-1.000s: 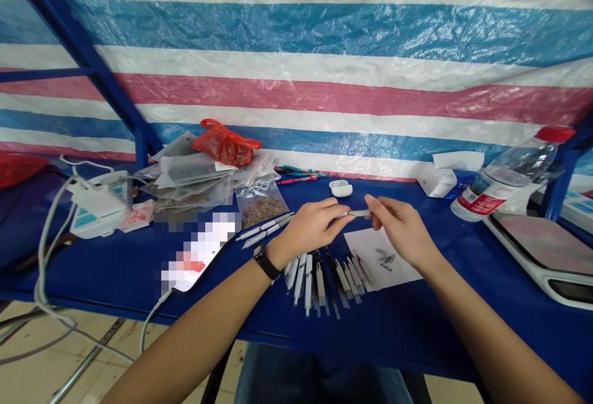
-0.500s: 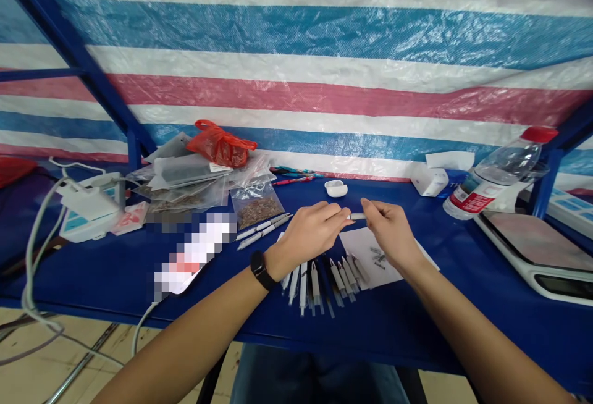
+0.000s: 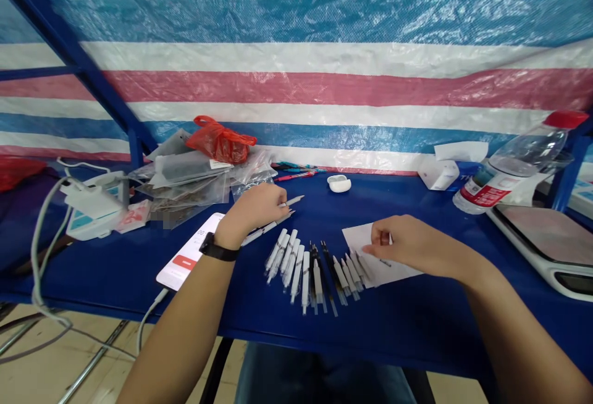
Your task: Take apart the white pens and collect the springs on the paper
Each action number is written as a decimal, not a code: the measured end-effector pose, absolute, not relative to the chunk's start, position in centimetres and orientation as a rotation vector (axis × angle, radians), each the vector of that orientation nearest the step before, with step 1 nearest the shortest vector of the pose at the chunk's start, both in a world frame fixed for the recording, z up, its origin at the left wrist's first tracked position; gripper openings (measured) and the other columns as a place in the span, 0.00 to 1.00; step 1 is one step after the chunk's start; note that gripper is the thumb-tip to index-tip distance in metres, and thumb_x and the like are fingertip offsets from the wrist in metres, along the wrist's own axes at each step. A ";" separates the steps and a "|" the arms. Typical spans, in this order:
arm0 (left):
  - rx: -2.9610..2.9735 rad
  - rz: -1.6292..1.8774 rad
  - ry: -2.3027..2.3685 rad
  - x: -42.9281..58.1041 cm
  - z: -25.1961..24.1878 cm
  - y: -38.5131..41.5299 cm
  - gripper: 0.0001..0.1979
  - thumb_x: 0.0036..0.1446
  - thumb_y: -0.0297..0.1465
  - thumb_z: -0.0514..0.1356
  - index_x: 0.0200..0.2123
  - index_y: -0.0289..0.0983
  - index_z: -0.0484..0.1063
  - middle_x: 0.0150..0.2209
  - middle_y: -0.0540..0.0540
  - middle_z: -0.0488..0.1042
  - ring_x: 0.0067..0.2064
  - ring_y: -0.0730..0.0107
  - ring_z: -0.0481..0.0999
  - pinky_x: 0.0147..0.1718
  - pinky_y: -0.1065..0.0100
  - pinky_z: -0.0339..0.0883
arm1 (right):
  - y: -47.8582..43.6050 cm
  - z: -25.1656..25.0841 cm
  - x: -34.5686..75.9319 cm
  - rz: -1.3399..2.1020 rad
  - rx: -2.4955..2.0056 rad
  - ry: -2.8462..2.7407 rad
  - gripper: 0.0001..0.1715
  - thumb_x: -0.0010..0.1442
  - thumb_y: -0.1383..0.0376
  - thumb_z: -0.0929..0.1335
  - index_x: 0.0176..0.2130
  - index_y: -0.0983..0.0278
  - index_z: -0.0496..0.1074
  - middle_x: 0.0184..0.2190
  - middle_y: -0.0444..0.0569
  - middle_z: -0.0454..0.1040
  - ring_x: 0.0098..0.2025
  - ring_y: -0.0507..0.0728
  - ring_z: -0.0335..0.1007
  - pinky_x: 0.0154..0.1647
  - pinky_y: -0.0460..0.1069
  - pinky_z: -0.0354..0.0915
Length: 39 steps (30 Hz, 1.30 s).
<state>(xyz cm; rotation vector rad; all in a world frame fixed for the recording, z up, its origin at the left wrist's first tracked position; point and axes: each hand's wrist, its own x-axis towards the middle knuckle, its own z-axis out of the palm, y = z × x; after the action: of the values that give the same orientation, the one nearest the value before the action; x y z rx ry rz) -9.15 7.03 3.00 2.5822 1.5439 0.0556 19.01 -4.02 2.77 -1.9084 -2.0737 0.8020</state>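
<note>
Blue table (image 3: 398, 330), fan of white pens (image 3: 296, 274) lying between both hands, left hand (image 3: 252, 209) — fingers (image 3: 277, 195) closed on a white pen (image 3: 294, 201) — right hand (image 3: 412, 237) curled on a paper sheet (image 3: 356, 237), its grip hidden, phone (image 3: 185, 262) beside the left wrist, plastic bags (image 3: 185, 181) and water bottle (image 3: 523, 163) farther back

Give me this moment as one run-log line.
left hand: at white pen | right hand: on white paper sheet | beside: fanned white pens

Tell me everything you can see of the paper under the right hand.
The white sheet of paper looks thin and plain. It lies flat and slightly askew on the blue tabletop, at the right end of the fanned white pens. The right hand rests over it, hiding part of it. Small dark parts lie on it.
</note>
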 end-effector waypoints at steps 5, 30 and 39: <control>2.464 -0.094 1.451 -9.6 3.2 6.9 0.06 0.49 0.29 0.59 0.34 0.39 0.71 0.32 0.47 0.78 0.32 0.62 0.76 0.29 0.68 0.58 | -4.5 2.1 17.2 0.735 -1.962 -2.138 0.10 0.51 0.63 0.72 0.21 0.60 0.70 0.22 0.48 0.75 0.23 0.57 0.68 0.24 0.50 0.56; 2.381 -0.385 1.346 -8.6 3.3 5.0 0.18 0.42 0.32 0.62 0.09 0.39 0.58 0.13 0.50 0.63 0.18 0.70 0.62 0.19 0.66 0.48 | -3.4 3.7 20.9 0.729 -1.955 -1.833 0.12 0.50 0.54 0.67 0.28 0.60 0.67 0.25 0.47 0.71 0.26 0.56 0.64 0.24 0.49 0.56; 2.360 0.126 1.202 -10.4 5.0 5.7 0.09 0.46 0.37 0.58 0.21 0.39 0.70 0.24 0.50 0.74 0.27 0.68 0.72 0.27 0.69 0.60 | -3.0 2.7 19.9 0.733 -1.905 -1.757 0.12 0.60 0.59 0.59 0.27 0.60 0.60 0.24 0.43 0.62 0.27 0.55 0.56 0.28 0.50 0.54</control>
<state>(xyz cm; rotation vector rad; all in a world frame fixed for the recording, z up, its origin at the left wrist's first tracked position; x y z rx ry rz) -10.39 5.72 5.05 2.3601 1.2023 0.1261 19.91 -2.97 2.69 -1.9052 -1.7572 0.7333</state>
